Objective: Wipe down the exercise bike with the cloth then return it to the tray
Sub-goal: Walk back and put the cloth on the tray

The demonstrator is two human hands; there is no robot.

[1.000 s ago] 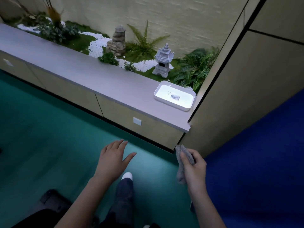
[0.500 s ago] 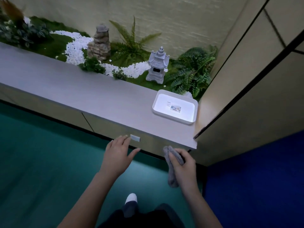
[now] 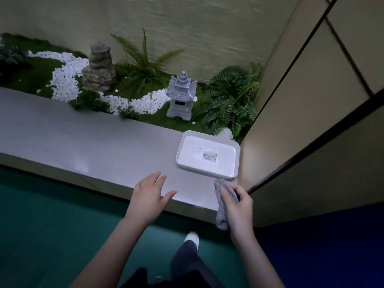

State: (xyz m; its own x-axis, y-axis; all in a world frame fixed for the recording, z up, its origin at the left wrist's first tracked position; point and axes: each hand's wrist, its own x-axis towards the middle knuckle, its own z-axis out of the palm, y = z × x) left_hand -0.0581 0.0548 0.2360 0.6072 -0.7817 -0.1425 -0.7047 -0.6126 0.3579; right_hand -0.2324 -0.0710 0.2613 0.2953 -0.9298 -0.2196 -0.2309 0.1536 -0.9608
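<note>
Right hand: grip clamped on the grey cloth, which hangs bunched over the bench front edge, just short of the white tray. Left hand: grip apart, fingers spread, holding nothing, above the bench edge.

**Cloth held near tray**

The right hand grips a grey cloth just near of the white tray, which sits at the right end of the grey ledge. The left hand hovers flat, fingers spread, over the ledge's near edge. A stone lantern stands beyond.
</note>
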